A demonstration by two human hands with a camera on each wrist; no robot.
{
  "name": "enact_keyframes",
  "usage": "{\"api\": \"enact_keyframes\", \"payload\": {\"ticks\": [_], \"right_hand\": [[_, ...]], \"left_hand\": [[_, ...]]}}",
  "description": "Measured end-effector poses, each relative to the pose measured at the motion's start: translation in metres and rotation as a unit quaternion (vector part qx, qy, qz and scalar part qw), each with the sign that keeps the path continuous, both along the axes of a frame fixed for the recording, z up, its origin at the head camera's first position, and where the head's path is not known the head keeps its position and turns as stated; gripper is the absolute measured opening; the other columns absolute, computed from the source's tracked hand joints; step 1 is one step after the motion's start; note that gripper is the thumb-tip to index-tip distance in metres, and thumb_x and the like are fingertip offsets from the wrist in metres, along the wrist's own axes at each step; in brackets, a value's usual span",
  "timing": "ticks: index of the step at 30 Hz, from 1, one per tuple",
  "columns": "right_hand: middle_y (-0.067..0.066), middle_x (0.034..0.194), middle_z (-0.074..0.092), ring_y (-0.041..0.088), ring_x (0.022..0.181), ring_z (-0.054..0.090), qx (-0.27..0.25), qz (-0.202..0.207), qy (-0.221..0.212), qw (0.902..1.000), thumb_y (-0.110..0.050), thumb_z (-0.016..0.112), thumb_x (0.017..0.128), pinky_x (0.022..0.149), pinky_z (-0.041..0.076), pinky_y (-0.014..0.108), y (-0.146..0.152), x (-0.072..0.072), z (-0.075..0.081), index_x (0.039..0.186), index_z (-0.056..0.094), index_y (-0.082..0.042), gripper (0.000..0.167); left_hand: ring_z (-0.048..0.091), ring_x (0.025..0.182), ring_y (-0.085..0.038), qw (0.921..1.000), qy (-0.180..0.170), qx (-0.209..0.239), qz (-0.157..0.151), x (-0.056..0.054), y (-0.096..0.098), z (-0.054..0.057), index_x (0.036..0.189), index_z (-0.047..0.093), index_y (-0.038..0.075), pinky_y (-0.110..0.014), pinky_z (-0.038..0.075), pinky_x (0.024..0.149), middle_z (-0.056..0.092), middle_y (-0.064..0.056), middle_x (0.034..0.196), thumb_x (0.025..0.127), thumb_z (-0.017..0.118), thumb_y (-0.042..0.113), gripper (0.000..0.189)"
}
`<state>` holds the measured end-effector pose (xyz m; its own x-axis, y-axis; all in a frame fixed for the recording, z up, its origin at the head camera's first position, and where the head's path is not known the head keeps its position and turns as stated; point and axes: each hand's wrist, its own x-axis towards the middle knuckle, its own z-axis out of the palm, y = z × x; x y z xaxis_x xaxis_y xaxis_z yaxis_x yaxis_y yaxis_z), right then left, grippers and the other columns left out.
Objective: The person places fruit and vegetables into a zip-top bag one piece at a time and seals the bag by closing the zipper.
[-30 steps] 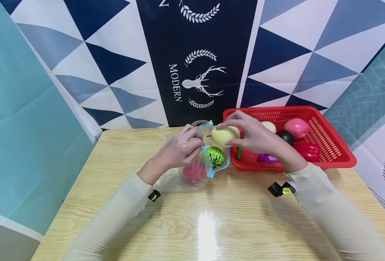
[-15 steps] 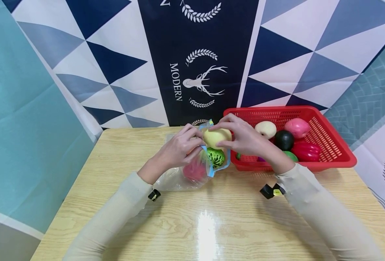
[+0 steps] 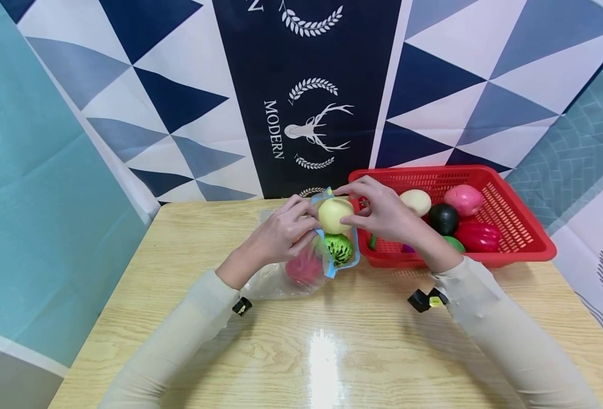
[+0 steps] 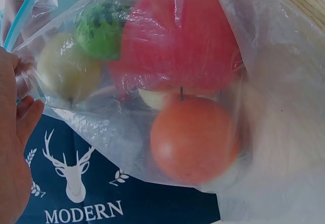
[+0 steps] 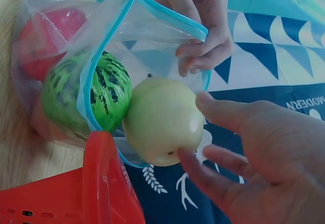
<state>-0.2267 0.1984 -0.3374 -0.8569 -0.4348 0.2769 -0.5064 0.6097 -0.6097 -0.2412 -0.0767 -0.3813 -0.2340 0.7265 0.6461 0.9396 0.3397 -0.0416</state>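
Observation:
A clear zip bag (image 3: 265, 287) with a blue-edged mouth lies on its side. My left hand (image 3: 283, 230) pinches its blue rim and keeps the mouth apart. A yellow-green pear (image 5: 162, 120) sits in the bag's mouth, its stem pointing inward. My right hand (image 3: 383, 210) touches the pear's outer side with its fingertips, fingers extended rather than wrapped round it. Beside the pear in the bag rests a small striped watermelon (image 3: 339, 250). Farther inside, the left wrist view shows a large red fruit (image 4: 180, 38) and an orange-red round fruit (image 4: 195, 140) through the plastic.
A red plastic basket (image 3: 533, 244) stands right against the bag's mouth. In it are a cream round fruit (image 3: 416, 201), a black one (image 3: 443, 219), a pink one (image 3: 464, 200) and a red pepper (image 3: 477, 236). A patterned cloth (image 3: 183, 85) hangs behind the wooden table (image 3: 281, 352).
My right hand has moved left from above the basket's edge, bringing the pear into the bag's mouth. Its fingers have since slipped back toward the pear's outer side. The left hand stays put.

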Motion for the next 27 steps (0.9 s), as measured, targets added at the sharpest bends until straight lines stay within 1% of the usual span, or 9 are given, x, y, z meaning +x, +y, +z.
{"api": "enact_keyframes", "payload": {"ticks": [3,6,9,14,16,18,21,23,27], "right_hand": [[0.021,0.133,0.066,0.037,0.122,0.073,-0.022,0.010,-0.006,0.9997,-0.001,0.086,0.096,0.096,0.070,0.048,0.001,0.000,-0.001,0.148,0.071,-0.006,0.054],[0.020,0.133,0.066,0.038,0.126,0.072,-0.030,0.017,-0.003,0.9994,0.003,0.081,0.099,0.097,0.069,0.050,0.001,0.000,-0.002,0.148,0.070,-0.005,0.051],[0.021,0.133,0.067,0.041,0.127,0.072,-0.028,0.011,0.001,0.9996,0.006,0.077,0.100,0.098,0.069,0.053,0.002,0.000,-0.003,0.148,0.069,-0.004,0.050],[0.025,0.136,0.071,0.044,0.127,0.072,0.003,-0.029,-0.023,0.9993,0.003,0.075,0.102,0.101,0.067,0.059,0.004,-0.001,-0.001,0.151,0.066,-0.003,0.050],[0.026,0.134,0.073,0.042,0.120,0.073,0.024,-0.048,-0.042,0.9977,-0.002,0.077,0.102,0.097,0.068,0.054,0.004,-0.002,-0.001,0.151,0.065,-0.003,0.051],[0.025,0.125,0.076,0.037,0.107,0.073,0.045,-0.062,-0.063,0.9951,-0.007,0.079,0.102,0.087,0.066,0.045,0.004,-0.003,-0.003,0.150,0.066,-0.002,0.050],[0.019,0.104,0.078,0.027,0.084,0.068,0.079,-0.071,-0.094,0.9898,-0.015,0.081,0.101,0.071,0.055,0.033,0.003,-0.006,-0.006,0.144,0.070,0.001,0.047],[0.017,0.094,0.076,0.023,0.074,0.064,0.101,-0.074,-0.109,0.9862,-0.019,0.083,0.101,0.064,0.049,0.030,0.002,-0.008,-0.008,0.139,0.074,0.002,0.044],[0.015,0.094,0.077,0.021,0.073,0.062,0.141,-0.083,-0.114,0.9799,-0.026,0.085,0.100,0.063,0.046,0.030,-0.001,-0.008,-0.014,0.125,0.081,0.000,0.037]], "left_hand": [[0.062,0.107,-0.029,1.0000,0.001,0.000,0.001,0.000,0.000,0.000,0.103,0.079,0.005,-0.036,0.060,0.096,0.071,-0.011,0.110,0.099,0.077,0.002,0.005],[0.062,0.107,-0.029,1.0000,0.001,0.000,0.001,0.001,0.000,0.001,0.103,0.079,0.005,-0.036,0.060,0.096,0.071,-0.011,0.111,0.100,0.076,0.003,0.005],[0.062,0.107,-0.029,1.0000,0.004,0.003,-0.002,0.001,0.000,0.001,0.103,0.079,0.005,-0.036,0.059,0.095,0.071,-0.011,0.111,0.100,0.076,0.002,0.005],[0.063,0.106,-0.029,0.9999,0.011,0.010,-0.002,0.001,-0.001,0.003,0.102,0.079,0.005,-0.036,0.060,0.094,0.072,-0.011,0.110,0.100,0.075,0.000,0.006],[0.064,0.107,-0.029,0.9999,0.010,0.013,0.001,0.001,-0.002,0.003,0.102,0.079,0.005,-0.036,0.061,0.094,0.072,-0.011,0.110,0.100,0.075,0.000,0.006],[0.064,0.108,-0.029,0.9999,0.007,0.014,0.002,0.002,-0.003,0.004,0.102,0.079,0.006,-0.036,0.062,0.094,0.072,-0.010,0.111,0.100,0.075,0.001,0.006],[0.064,0.109,-0.029,0.9999,0.001,0.014,0.002,0.002,-0.003,0.004,0.102,0.079,0.006,-0.036,0.062,0.094,0.072,-0.010,0.112,0.101,0.075,0.002,0.006],[0.064,0.109,-0.029,0.9999,-0.001,0.014,0.002,0.002,-0.004,0.004,0.102,0.079,0.006,-0.036,0.062,0.094,0.072,-0.010,0.112,0.101,0.075,0.002,0.005],[0.064,0.109,-0.029,0.9999,0.003,0.014,0.002,0.002,-0.004,0.004,0.102,0.079,0.006,-0.036,0.062,0.095,0.072,-0.010,0.112,0.101,0.075,0.002,0.005]]}}
